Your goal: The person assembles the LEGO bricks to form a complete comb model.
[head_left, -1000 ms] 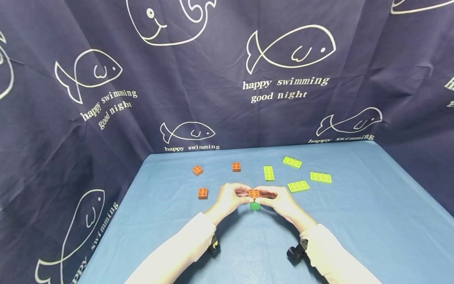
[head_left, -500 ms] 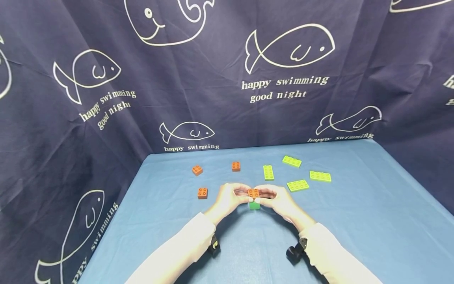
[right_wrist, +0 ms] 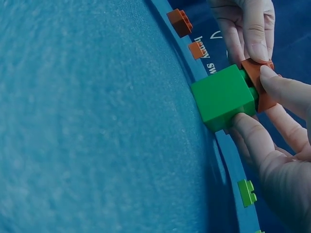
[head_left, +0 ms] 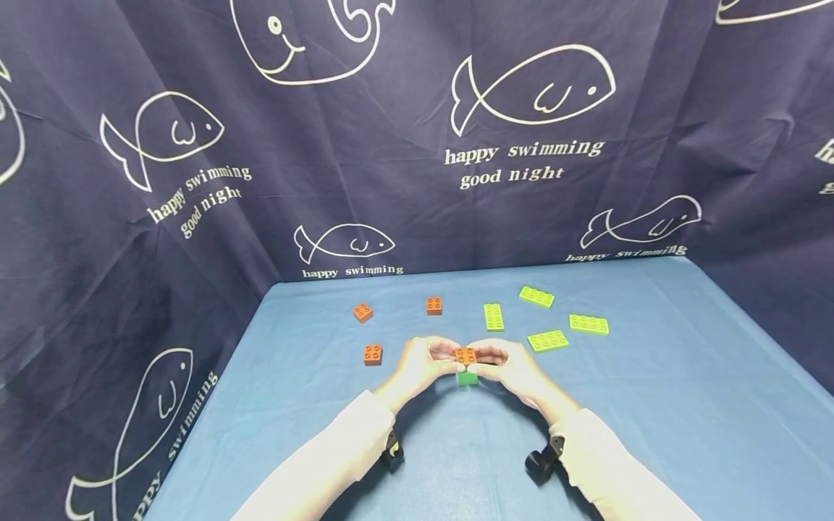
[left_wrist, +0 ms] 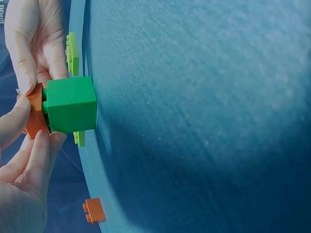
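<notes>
The held orange brick (head_left: 465, 355) lies directly above the green block (left_wrist: 72, 108), facing its studded top, and that pairing looks like the relation the work turns on. In both wrist views green studs show in a narrow gap between the two, so the brick does not look fully seated; whether it is quite level with the block is hard to tell. Its two-by-two studded top looks square, giving no long axis. The left hand (head_left: 423, 362) comes in from the block's left, the right hand (head_left: 510, 365) from its right, about equally near. Each grip is drawn in close, thumb and fingers pinching the orange brick, and a right fingertip also appears to lie against the block's side. I cannot tell whether the block touches the worktop (head_left: 464, 463). A loose orange brick (head_left: 373, 355) lies well left of the block, with a turned orange brick (head_left: 363, 312) and a squared-up orange brick (head_left: 434, 306) farther off, beyond and left of it. Four lime plates (head_left: 548, 341) lie beyond the block, mostly to its right.
</notes>
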`<state>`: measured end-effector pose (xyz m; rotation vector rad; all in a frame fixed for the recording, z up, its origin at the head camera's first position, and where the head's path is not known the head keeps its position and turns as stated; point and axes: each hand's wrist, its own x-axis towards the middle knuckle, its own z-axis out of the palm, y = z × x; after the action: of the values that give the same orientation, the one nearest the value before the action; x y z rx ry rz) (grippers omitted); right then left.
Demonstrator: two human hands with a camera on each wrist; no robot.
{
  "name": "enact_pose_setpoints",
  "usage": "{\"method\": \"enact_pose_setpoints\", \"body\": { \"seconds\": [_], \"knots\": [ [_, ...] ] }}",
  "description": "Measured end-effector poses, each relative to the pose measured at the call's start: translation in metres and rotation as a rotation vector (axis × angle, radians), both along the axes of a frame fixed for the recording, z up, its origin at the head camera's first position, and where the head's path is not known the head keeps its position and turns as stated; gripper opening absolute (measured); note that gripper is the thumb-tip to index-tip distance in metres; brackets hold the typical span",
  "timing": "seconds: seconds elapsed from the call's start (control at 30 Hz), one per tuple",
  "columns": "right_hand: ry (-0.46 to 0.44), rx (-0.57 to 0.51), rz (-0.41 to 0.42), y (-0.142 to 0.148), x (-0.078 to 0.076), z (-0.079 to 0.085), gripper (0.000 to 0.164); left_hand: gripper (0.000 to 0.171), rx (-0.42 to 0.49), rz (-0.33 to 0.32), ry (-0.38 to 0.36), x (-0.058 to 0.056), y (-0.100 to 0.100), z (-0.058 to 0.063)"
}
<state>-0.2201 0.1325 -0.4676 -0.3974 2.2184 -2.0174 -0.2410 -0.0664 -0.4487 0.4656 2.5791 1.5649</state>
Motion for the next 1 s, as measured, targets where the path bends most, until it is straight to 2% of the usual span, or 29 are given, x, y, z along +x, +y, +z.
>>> {"method": "enact_pose_setpoints", "body": {
  "seconds": [0.2, 0.43, 0.6, 0.8, 1.0],
  "knots": [
    [0.004, -0.01, 0.009, -0.0001, -0.0012, -0.0005, 0.042, 0.027, -0.011, 0.011, -0.005, 0.001, 0.0, 0.0002],
    [0.066, 0.037, 0.018, -0.0014, -0.0012, 0.0, 0.04, 0.028, 0.01, 0.016, 0.007, 0.0009, 0.0002, -0.0009],
    [0.06, 0.071, -0.013, -0.0036, 0.0014, -0.0012, 0.038, 0.029, 0.009, 0.015, 0.024, 0.0016, -0.0004, -0.0049],
    [0.069, 0.164, -0.064, -0.0051, 0.0038, 0.0005, 0.037, 0.029, -0.007, 0.01, 0.041, 0.0032, -0.0002, -0.0054],
    [0.105, 0.206, -0.064, -0.0021, 0.003, 0.0006, 0.037, 0.03, 0.027, -0.01, 0.007, 0.0059, 0.0028, -0.0038]
  ]
}}
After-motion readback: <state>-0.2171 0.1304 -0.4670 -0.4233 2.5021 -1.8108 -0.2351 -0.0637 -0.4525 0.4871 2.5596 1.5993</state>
